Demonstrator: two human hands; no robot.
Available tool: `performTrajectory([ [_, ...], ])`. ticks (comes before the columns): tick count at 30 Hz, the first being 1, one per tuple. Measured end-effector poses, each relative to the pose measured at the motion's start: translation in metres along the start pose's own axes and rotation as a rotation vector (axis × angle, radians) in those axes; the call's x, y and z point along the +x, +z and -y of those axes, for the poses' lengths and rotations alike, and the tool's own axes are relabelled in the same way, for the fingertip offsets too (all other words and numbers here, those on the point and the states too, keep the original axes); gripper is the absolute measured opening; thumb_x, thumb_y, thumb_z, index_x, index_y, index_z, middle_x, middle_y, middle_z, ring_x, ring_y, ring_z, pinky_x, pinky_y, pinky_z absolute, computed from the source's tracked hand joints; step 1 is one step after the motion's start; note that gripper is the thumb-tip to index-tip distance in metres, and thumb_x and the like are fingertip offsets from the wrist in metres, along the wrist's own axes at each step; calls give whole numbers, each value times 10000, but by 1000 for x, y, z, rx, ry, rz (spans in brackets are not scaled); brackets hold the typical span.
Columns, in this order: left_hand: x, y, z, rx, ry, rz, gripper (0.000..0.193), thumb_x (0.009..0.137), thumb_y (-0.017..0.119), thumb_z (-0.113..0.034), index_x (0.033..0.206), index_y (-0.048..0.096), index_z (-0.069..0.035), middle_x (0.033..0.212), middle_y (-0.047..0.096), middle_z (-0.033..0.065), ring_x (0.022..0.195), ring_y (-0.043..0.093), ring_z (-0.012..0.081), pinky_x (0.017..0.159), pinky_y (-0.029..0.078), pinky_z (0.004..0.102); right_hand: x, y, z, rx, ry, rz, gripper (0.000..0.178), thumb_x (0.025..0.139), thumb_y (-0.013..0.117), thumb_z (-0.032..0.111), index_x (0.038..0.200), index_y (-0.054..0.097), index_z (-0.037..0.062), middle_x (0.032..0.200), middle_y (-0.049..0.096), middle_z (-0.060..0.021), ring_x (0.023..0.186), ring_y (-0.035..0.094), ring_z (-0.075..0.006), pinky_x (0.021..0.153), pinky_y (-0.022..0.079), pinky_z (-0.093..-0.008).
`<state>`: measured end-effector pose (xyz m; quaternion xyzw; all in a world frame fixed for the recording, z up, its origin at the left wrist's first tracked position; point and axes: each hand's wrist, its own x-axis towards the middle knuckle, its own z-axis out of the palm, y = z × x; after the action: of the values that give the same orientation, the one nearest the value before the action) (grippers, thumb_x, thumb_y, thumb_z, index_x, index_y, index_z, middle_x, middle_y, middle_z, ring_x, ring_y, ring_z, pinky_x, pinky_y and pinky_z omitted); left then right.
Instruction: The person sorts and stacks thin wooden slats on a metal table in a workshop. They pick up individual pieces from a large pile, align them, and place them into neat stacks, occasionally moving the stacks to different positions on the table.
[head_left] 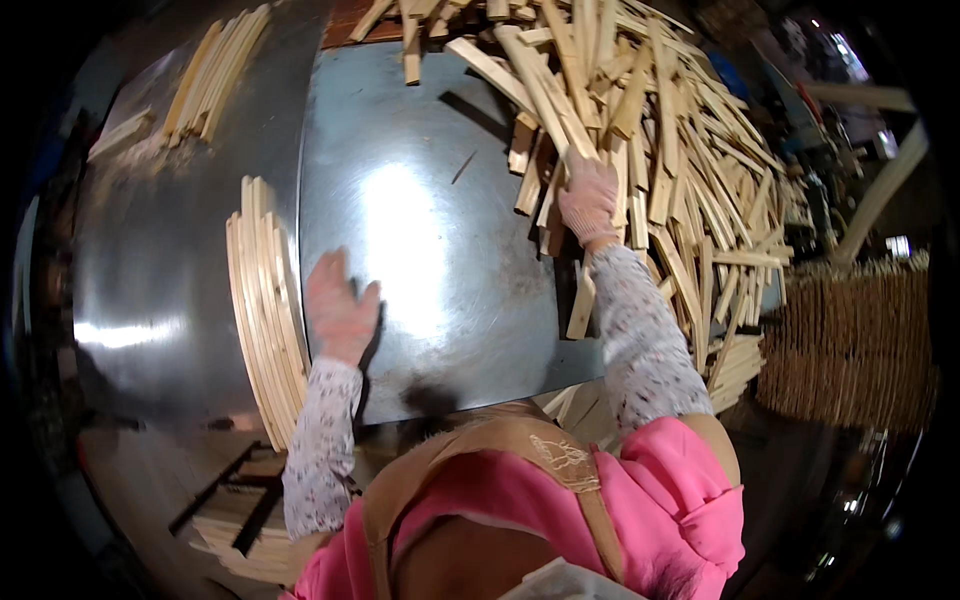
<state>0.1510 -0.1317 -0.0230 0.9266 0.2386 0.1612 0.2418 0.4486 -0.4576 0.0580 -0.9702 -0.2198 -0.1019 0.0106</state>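
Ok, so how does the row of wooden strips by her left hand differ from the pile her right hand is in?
The row of strips beside the left hand is neat: pieces packed side by side, all aligned. The pile of strips under the right hand is loose, with pieces crossing at many angles. The pile spreads much wider than the row. The left hand is bare; the right hand wears a light glove. Both lots are pale wood lying on the metal tabletop.

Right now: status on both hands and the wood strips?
Left hand open, flat beside neat strip row. Right hand reaching into loose strip pile, grip hidden. Metal table between them.
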Motion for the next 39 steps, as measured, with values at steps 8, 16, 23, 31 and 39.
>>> performTrajectory([
  [8, 71, -85, -121, 468, 701, 208, 725, 953, 674, -361, 1609, 430, -169, 1708, 388, 124, 1557, 398, 296, 1311, 243, 498, -44, -46, -13, 289, -813, 7, 642, 796, 680, -24, 1414, 612, 134, 1267, 712, -134, 1154, 681, -371, 991, 548, -468],
  [16, 7, -128, -11, 93, -275, 324, 485, 986, 618, -326, 1422, 658, -117, 1282, 740, 158, 1216, 685, 344, 1048, 534, 438, 13, 9, -35, 7, -266, -369, 577, 911, 741, 330, 1433, 571, 153, 1325, 678, -153, 1190, 662, -367, 977, 531, -530],
  [23, -87, -181, 225, 528, -897, 256, 773, 1018, 588, -482, 1593, 442, 14, 1531, 557, 295, 1377, 562, 467, 1162, 456, 492, 4, 18, -29, 178, 201, 92, 541, 913, 714, 234, 1411, 548, 103, 1023, 739, -228, 943, 720, -465, 837, 590, -557],
  [31, -95, -106, 241, 152, -462, 44, 867, 969, 677, -508, 1625, 410, -6, 1603, 449, 297, 1479, 442, 436, 1246, 357, 466, -217, 76, 278, 526, -383, 781, 811, 1082, 526, 278, 1645, 88, -107, 821, 723, -230, 704, 720, -378, 672, 604, -495],
  [39, -81, -110, 184, 219, -571, 290, 1053, 886, 754, -570, 1716, 276, -133, 1748, 213, 278, 1581, 297, 449, 1281, 314, 471, -184, 50, 354, 626, -696, 669, 554, 1062, 561, 347, 1453, 594, -45, 837, 707, -131, 692, 659, -304, 655, 564, -455],
])
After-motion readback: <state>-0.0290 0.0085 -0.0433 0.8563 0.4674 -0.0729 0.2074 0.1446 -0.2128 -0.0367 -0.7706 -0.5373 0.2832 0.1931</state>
